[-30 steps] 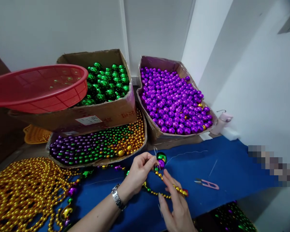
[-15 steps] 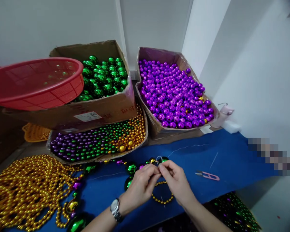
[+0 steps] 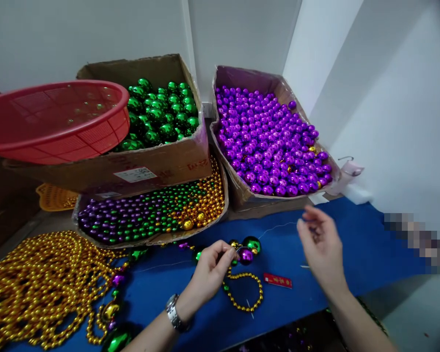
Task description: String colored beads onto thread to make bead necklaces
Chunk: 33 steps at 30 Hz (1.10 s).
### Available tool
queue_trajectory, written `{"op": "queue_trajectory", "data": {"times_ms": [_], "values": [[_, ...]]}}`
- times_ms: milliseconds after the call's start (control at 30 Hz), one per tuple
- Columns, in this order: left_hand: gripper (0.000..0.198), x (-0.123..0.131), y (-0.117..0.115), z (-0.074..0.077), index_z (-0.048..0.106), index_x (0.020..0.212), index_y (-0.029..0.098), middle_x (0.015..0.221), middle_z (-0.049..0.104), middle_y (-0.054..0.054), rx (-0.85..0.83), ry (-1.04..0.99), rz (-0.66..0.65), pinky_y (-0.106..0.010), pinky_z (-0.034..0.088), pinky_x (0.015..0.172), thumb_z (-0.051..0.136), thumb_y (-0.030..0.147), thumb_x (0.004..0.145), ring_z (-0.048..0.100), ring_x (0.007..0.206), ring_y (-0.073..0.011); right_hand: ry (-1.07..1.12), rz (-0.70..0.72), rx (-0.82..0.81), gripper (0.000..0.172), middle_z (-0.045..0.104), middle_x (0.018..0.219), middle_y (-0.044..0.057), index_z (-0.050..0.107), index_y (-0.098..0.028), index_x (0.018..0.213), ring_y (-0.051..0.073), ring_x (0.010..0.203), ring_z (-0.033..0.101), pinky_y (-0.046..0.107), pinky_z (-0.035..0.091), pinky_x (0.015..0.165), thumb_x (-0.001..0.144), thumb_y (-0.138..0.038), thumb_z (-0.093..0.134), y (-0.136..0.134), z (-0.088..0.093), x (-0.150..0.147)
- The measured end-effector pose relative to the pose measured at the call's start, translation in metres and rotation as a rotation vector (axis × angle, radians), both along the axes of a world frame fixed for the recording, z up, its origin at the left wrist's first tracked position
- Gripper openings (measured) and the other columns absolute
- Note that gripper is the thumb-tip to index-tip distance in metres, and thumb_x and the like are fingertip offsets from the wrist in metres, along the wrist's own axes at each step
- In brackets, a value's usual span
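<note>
My left hand [image 3: 214, 266], with a watch [image 3: 174, 312] on its wrist, is closed in a pinch at a string of beads. Green, purple and gold balls, among them a purple ball [image 3: 246, 255] and a green ball [image 3: 251, 245], lie just beyond its fingertips. Below them a loop of small gold beads [image 3: 261, 292] rests on the blue cloth. My right hand [image 3: 322, 244] is raised to the right, away from the beads, fingers loosely curled and apart, with nothing visible in them. It hides most of the thread snips; only a blade tip [image 3: 305, 266] shows.
A red packet [image 3: 277, 280] lies on the blue cloth [image 3: 289, 313]. Behind stand cardboard boxes of green balls [image 3: 156, 115], purple balls [image 3: 271, 142] and small mixed beads [image 3: 150, 215]. A red basket [image 3: 106, 139] overhangs at left, above piled gold bead strands [image 3: 55, 288].
My right hand has left the left hand's fingertips and moved right and up, its fingers loosening. The red packet and purple ball now show. My left hand keeps its pinch, shifted slightly left.
</note>
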<state>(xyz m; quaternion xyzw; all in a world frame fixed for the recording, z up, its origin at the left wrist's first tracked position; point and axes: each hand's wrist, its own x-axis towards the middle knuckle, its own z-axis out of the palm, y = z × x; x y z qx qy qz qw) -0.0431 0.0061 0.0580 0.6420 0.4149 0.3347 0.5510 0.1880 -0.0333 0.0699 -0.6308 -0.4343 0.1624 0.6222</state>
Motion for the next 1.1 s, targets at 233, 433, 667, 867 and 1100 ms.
{"op": "queue_trajectory", "data": {"times_ms": [233, 433, 667, 867, 1100], "values": [[0.020, 0.005, -0.009, 0.000, 0.056, 0.077, 0.016, 0.074, 0.058, -0.003, 0.214, 0.076, -0.039, -0.024, 0.041, 0.065, 0.046, 0.028, 0.089, 0.052, 0.069, -0.0145, -0.161, 0.553, -0.268, 0.021, 0.068, 0.090, 0.004, 0.068, -0.024, 0.096, 0.021, 0.084, 0.062, 0.030, 0.046, 0.075, 0.090, -0.031, 0.049, -0.019, -0.021, -0.068], [0.016, 0.003, -0.020, 0.005, 0.057, 0.084, 0.018, 0.082, 0.059, -0.007, 0.456, 0.169, -0.129, -0.028, 0.040, 0.070, 0.042, 0.021, 0.090, 0.052, 0.075, -0.0175, 0.311, 0.585, -0.274, 0.021, 0.064, 0.080, 0.002, 0.064, -0.019, 0.084, 0.016, 0.075, 0.059, 0.026, 0.047, 0.069, 0.084, -0.039, 0.059, -0.004, -0.025, -0.078], [0.024, -0.007, -0.017, 0.000, 0.059, 0.080, 0.015, 0.077, 0.061, -0.005, 0.057, -0.048, 0.097, -0.024, 0.041, 0.064, 0.047, 0.033, 0.089, 0.053, 0.069, -0.0150, 0.603, 0.608, -0.173, 0.019, 0.060, 0.086, 0.002, 0.055, -0.021, 0.089, 0.014, 0.081, 0.056, 0.025, 0.046, 0.069, 0.089, -0.040, 0.052, -0.007, -0.013, -0.081], [0.028, -0.011, -0.014, -0.002, 0.056, 0.073, 0.014, 0.068, 0.056, -0.001, -0.145, -0.206, 0.138, -0.020, 0.034, 0.053, 0.055, 0.039, 0.084, 0.043, 0.058, -0.0096, 0.609, 0.639, -0.208, 0.020, 0.051, 0.067, -0.004, 0.053, -0.021, 0.084, 0.007, 0.056, 0.047, 0.017, 0.035, 0.049, 0.088, -0.040, 0.056, 0.001, -0.025, -0.082], [0.026, -0.014, -0.009, -0.015, 0.059, 0.076, 0.012, 0.074, 0.062, -0.004, -0.308, -0.302, 0.094, -0.020, 0.036, 0.055, 0.057, 0.037, 0.084, 0.049, 0.060, -0.0091, 0.443, 0.633, -0.298, 0.023, 0.057, 0.069, -0.001, 0.056, -0.019, 0.087, 0.007, 0.054, 0.049, 0.017, 0.032, 0.045, 0.087, -0.042, 0.056, 0.004, -0.036, -0.075]]}}
